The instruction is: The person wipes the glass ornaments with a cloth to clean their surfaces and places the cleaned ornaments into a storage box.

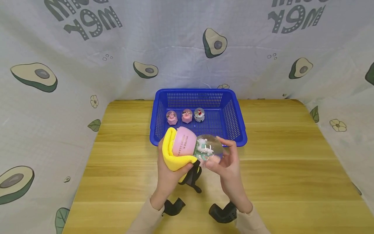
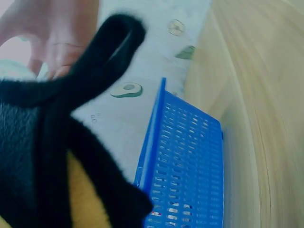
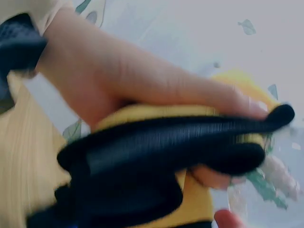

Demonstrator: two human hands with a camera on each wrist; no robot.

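Note:
A large snow globe (image 1: 184,143) with a pink lettered base lies tilted on its side, held above the table. White animal figures show inside its clear dome. My left hand (image 1: 167,177) grips the base through a folded yellow cloth (image 1: 173,162) with black trim. The fingers of my right hand (image 1: 231,165) hold the dome from the right. In the left wrist view, a black loop (image 2: 102,61) of the cloth's trim hangs close to the lens. The right wrist view shows the left thumb lying along the cloth, with the dome at the right edge.
Behind the hands stands a blue plastic basket (image 1: 242,130) with mesh walls. Three small snow globes sit inside: two pink ones (image 1: 172,117) (image 1: 187,116) and a white one (image 1: 199,115). Black wrist mounts (image 1: 223,213) are on both wrists. An avocado-print curtain (image 1: 181,42) surrounds the wooden table (image 1: 280,169).

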